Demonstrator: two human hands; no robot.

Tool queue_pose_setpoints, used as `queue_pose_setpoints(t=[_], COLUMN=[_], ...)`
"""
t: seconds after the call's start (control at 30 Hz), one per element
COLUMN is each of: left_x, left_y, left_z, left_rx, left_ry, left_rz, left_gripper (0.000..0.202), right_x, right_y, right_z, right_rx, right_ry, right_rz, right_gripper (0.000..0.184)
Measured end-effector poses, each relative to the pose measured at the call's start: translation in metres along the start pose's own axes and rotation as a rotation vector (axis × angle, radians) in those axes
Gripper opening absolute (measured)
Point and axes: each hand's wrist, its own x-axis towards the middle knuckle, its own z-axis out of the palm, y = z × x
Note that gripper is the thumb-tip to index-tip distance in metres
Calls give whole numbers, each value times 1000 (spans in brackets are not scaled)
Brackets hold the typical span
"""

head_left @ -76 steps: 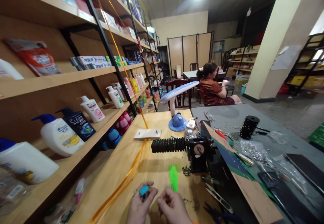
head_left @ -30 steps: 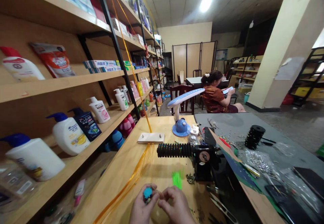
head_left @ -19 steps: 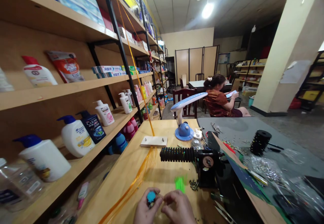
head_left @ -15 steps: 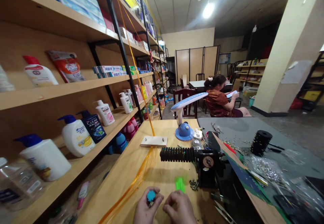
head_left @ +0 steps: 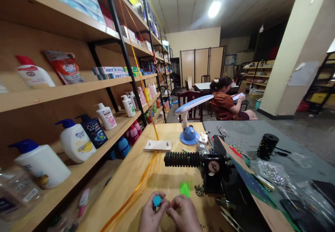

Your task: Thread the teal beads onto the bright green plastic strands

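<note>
My left hand [head_left: 152, 211] is curled around a small round turquoise-blue piece [head_left: 157, 200] with a bumpy edge. My right hand [head_left: 184, 212] is beside it, thumb and fingertips pinched together and close to the left fingertips. Whatever the right fingers pinch is too small to see. A tuft of bright green strands [head_left: 184, 189] lies on the wooden table just beyond my right hand. Beyond both hands a black ridged roller [head_left: 182, 159] sticks out from a black device [head_left: 214, 172] with a round dial.
Orange threads [head_left: 138, 189] run through a white plate [head_left: 158, 145] and up to the shelf. A blue lamp [head_left: 188, 135], small metal pieces [head_left: 199, 190] and tweezers [head_left: 230, 219] lie around the device. Shelves of bottles [head_left: 77, 141] line the left. A person [head_left: 225, 101] sits behind the tables.
My right hand has moved slightly left, closing the gap to my left hand. The blue piece stays in my left hand. The view has shifted a little.
</note>
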Motion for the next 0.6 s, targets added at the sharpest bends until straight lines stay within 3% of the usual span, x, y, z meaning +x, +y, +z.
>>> queue_pose_setpoints(t=[0.17, 0.33, 0.47, 0.6], left_x=[5, 14, 16, 13], left_y=[-7, -9, -11, -11], left_z=[-4, -16, -18, -13], left_rx=[-33, 43, 155, 286], left_ry=[-47, -206, -193, -185], left_rz=[-8, -54, -6, 79], left_gripper=[59, 55, 54, 53], right_x=[5, 5, 1, 5], right_y=[0, 2, 4, 1], right_z=[2, 4, -7, -23], right_rx=[-30, -57, 56, 178], right_ry=[-10, -21, -39, 79], right_rz=[28, 32, -45, -101], right_gripper=[7, 11, 15, 30])
